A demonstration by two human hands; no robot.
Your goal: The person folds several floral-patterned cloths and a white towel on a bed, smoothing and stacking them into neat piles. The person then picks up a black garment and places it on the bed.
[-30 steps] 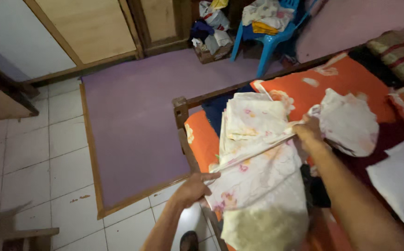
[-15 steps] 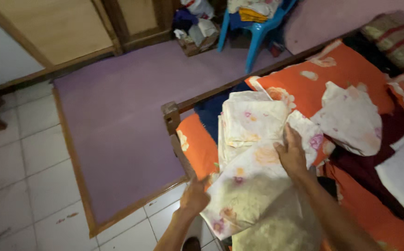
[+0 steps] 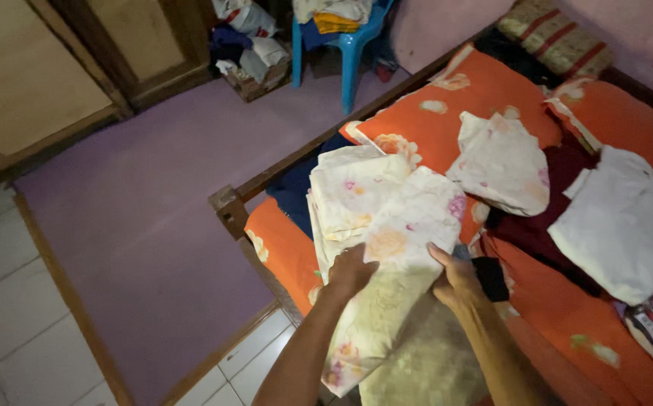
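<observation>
A bed (image 3: 612, 331) with an orange flowered cover fills the right of the view, its dark wooden frame (image 3: 230, 207) running along the near edge to a corner post. Beside it lies a purple mat (image 3: 154, 195) with a wooden border, then white floor tiles (image 3: 11, 331) at the lower left.

At the bed's near edge, by the corner post, a pale flowered sheet (image 3: 386, 225) lies part-folded, its upper layers stacked flat and its lower end hanging over the frame toward the floor. Farther in lie a crumpled flowered cloth (image 3: 503, 162), a white cloth (image 3: 627, 222), a dark maroon cloth (image 3: 552, 225) between them, and a striped pillow (image 3: 556, 41) at the far edge. A blue chair (image 3: 345, 41) heaped with clothes stands past the mat.

The left hand (image 3: 350, 272) presses down on the sheet where the fold begins, fingers curled over the fabric; whether it pinches the cloth or only rests on it I cannot tell. The right hand (image 3: 456, 280) lies just beside it on the sheet's right edge, fingers spread and flat, gripping nothing that shows.

The risk, as I judge it, is the hanging end: its weight could drag the stacked layers off the edge if either hand lifts. The loose fabric may also bunch under the palms and leave the fold skewed, or catch on the corner post.
</observation>
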